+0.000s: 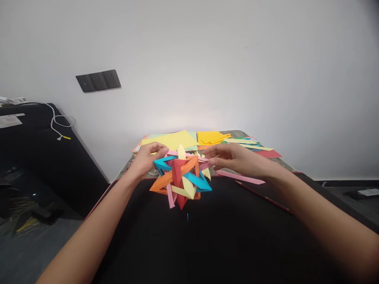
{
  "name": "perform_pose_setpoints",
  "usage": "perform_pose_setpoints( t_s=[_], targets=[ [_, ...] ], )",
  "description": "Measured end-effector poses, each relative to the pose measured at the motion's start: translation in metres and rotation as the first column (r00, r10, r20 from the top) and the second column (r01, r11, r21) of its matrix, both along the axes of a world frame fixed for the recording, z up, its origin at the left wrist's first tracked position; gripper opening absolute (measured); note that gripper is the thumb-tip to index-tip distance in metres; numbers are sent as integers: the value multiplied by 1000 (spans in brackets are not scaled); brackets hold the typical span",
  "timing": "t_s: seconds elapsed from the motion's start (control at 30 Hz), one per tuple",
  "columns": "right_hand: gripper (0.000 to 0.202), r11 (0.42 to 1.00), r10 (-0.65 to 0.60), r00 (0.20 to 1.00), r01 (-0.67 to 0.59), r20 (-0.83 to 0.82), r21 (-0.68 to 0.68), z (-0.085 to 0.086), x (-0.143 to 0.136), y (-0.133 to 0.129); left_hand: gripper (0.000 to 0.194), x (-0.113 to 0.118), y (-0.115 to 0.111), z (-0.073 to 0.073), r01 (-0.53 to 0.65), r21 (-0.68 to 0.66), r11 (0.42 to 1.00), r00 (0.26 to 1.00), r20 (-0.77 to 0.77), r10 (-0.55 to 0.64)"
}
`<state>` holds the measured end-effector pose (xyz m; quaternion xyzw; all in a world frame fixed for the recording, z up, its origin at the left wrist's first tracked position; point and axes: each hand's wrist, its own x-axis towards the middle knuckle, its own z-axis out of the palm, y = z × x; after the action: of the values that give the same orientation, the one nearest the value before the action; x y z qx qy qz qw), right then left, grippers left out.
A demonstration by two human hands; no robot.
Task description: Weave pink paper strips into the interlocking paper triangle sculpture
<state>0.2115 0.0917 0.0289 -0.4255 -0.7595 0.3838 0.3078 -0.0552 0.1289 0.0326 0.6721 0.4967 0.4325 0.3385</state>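
Observation:
A woven origami star (177, 173) of folded red, orange, blue, pale yellow and pink paper strips is held up between my hands, over the dark mat. Along its upper back runs a pink paper strip (172, 153). My left hand (144, 158) pinches that strip's left end between thumb and fingertips, beside a blue point. At the right, my right hand (235, 158) has thumb and fingers closed about the strip's other end. Another pink end hangs at the star's lower left. The far side of the star is hidden.
A loose pink strip (241, 177) lies right of the star. Yellow sheets (168, 139), orange-yellow paper (211, 137) and several cut strips (257, 147) cover the table's back, against the wall. A black mat (183, 248) fills the front. A black cabinet (44, 150) stands left.

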Motion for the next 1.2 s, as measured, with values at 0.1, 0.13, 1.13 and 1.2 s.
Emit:
perform_pose_setpoints(
  t_s=[0.1,0.13,1.13,1.2],
  targets=[
    [43,998,-21,998,24,-67,53,-9,-4,5,37,-5,9,-6,0,-28,1000,999,50,1],
    [48,996,-30,996,37,-78,86,-12,-4,7,37,-6,12,-8,4,-38,999,998,65,-1],
    [23,993,-72,960,94,-272,70,-48,-37,20,47,-46,-59,-15,44,-220,975,987,163,-7],
    [26,991,-80,954,108,-289,81,-36,-32,15,48,-44,-58,-8,78,-200,977,988,146,-49]
  ],
)
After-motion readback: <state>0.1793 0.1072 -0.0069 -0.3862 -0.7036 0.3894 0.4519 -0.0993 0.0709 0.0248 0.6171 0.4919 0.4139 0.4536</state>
